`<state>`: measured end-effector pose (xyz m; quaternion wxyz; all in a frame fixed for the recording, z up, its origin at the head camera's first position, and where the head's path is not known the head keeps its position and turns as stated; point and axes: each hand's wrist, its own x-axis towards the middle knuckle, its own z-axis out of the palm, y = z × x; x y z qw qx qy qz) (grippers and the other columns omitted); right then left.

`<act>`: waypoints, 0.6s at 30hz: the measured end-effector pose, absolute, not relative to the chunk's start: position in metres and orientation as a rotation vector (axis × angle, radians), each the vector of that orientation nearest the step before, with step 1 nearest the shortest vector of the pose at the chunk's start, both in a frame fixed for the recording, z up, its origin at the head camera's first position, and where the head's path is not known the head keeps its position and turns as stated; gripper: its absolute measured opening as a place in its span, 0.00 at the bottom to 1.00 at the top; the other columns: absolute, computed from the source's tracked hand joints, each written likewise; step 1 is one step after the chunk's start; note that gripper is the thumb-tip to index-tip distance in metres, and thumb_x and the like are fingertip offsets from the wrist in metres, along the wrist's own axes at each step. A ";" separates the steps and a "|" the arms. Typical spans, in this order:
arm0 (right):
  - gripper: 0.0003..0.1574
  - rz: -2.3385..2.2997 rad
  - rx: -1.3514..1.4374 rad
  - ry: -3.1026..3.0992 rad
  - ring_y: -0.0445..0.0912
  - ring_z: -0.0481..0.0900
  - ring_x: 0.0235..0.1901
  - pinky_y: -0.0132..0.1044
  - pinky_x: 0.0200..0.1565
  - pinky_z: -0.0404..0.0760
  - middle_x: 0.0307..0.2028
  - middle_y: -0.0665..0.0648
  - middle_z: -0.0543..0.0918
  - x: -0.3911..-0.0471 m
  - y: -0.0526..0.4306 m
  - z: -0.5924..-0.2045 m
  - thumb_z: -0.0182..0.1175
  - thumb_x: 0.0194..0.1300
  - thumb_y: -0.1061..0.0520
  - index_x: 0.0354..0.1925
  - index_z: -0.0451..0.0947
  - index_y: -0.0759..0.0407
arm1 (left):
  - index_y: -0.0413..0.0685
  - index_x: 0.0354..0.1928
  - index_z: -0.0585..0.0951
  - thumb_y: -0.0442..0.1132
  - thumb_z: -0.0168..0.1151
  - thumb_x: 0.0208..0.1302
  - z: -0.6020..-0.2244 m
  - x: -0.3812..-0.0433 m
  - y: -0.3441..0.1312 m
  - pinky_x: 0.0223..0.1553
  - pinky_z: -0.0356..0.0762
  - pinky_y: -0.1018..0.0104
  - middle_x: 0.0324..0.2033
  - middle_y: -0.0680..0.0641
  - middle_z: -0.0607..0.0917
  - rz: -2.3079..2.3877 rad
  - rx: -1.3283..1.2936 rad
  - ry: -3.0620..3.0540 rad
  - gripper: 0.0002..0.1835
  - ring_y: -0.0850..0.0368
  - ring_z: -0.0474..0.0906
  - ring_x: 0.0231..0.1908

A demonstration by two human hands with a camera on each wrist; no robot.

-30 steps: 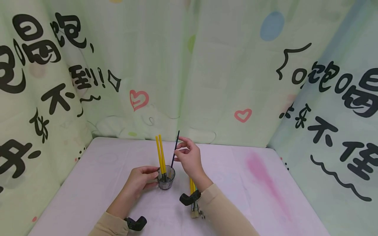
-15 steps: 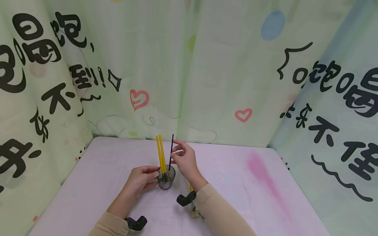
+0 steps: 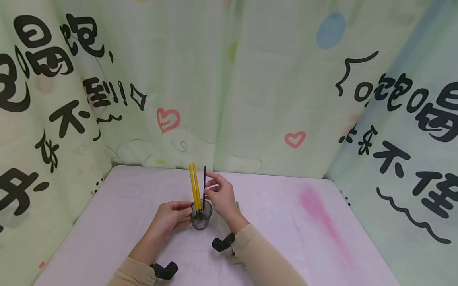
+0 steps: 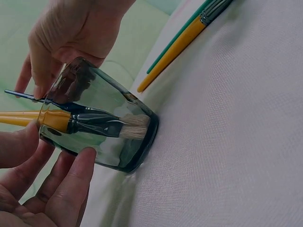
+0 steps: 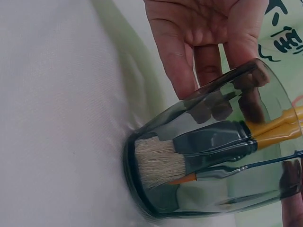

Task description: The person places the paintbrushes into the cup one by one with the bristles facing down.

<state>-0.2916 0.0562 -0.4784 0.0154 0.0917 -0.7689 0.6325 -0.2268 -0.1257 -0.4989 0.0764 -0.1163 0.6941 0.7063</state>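
Lettering [image 3: 66,123] in thick black strokes covers the curtain [image 3: 229,103] far to the left of the glass [image 3: 201,225]. Your left hand [image 3: 174,214] holds the glass by its left side, thumb close to the rim and fingers below it, in a grip as wide as the glass. The glass stands upright on the pale tablecloth [image 3: 125,214]. Inside it, two yellow-handled brushes [image 3: 193,183] lean left, bristles down near its base, handles rising above its rim. Right of them, a thin dark brush [image 3: 204,178] stands nearly upright, its orange tip down in the glass. Your right hand [image 3: 222,200], just above and right of the glass, pinches that dark handle in a narrow grip. Farther right of the glass lie a yellow brush [image 4: 173,53] and a green-handled one [image 4: 177,38], side by side, mostly hidden by your right arm in the head view. Well right of the glass, a pink streak [image 3: 320,210] marks the cloth.
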 end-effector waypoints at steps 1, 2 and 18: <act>0.35 1.963 0.287 -2.399 0.43 0.85 0.36 0.37 0.43 0.94 0.44 0.57 0.83 -0.292 0.056 -0.479 0.67 0.69 0.70 0.69 0.81 0.46 | 0.35 0.60 0.87 0.32 0.70 0.72 -0.499 -0.227 -0.126 0.47 0.94 0.53 0.56 0.35 0.89 2.121 -0.346 2.077 0.17 0.49 0.89 0.47; 0.35 1.963 0.290 -2.405 0.43 0.85 0.36 0.37 0.44 0.94 0.44 0.57 0.83 -0.292 0.056 -0.480 0.67 0.69 0.70 0.69 0.81 0.46 | 0.35 0.60 0.87 0.32 0.70 0.72 -0.499 -0.227 -0.126 0.47 0.94 0.53 0.56 0.35 0.89 2.124 -0.344 2.075 0.17 0.49 0.89 0.47; 0.29 1.986 0.349 -2.471 0.52 0.92 0.46 0.44 0.53 0.93 0.53 0.60 0.91 -0.286 0.060 -0.486 0.63 0.74 0.68 0.70 0.80 0.53 | 0.35 0.60 0.87 0.32 0.69 0.73 -0.500 -0.227 -0.126 0.47 0.94 0.53 0.57 0.32 0.87 2.110 -0.348 2.082 0.16 0.47 0.89 0.49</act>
